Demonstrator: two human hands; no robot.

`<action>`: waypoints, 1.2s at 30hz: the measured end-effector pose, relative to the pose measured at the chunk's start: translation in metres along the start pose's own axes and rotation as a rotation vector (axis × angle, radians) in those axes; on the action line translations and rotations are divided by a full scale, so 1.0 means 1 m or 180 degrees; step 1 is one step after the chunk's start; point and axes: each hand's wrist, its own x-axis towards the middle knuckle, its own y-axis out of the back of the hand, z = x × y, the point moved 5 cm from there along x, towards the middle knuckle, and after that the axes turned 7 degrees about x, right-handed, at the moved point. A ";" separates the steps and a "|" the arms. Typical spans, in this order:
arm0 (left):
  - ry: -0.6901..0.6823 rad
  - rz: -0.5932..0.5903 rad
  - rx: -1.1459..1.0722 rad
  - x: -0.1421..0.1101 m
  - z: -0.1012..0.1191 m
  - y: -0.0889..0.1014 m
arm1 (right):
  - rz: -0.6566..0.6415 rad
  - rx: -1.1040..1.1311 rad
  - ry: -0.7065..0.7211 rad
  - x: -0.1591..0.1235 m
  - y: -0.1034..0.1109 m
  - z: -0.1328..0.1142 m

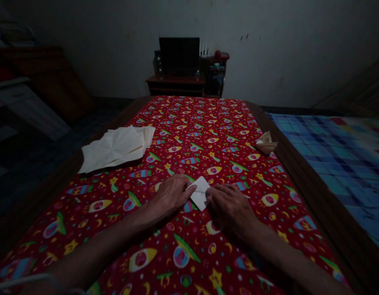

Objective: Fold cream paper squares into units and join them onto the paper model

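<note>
A small piece of folded white paper [199,197] lies diamond-wise on the red patterned cloth between my hands. My left hand [174,191] pinches its left corner, the thumb on top and the other fingers curled beside it. From the other side, my right hand [231,203] grips the right corner, with fingers bent and thumb tucked in. The parts of the fingers under the paper are hidden. Farther off to the left rests a stack of creased paper sheets [118,146]. At the right edge of the cloth sits a folded paper piece [266,143] with upright points.
The red cloth [204,135] with rockets and stars covers a long surface with a brown border. Beyond its far end stand a dark monitor [179,55] and a red telephone [222,55] on furniture. A blue checked cloth [327,151] lies to the right, wooden furniture [44,78] to the left.
</note>
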 end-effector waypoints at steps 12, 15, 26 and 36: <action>-0.0751 0.0216 -0.1329 0.000 0.050 0.031 | 0.0433 0.2408 -0.1712 0.014 0.002 0.009; -0.0897 0.0643 -0.1021 -0.004 0.050 0.035 | 0.0916 0.3503 -0.2811 0.009 -0.004 0.031; -0.1581 0.0543 0.0563 -0.019 0.037 0.009 | 0.0455 0.4497 -0.3720 -0.003 -0.037 0.034; -0.1547 0.0188 0.0139 -0.023 0.030 -0.003 | -0.0665 0.0816 -0.0669 -0.005 0.009 0.029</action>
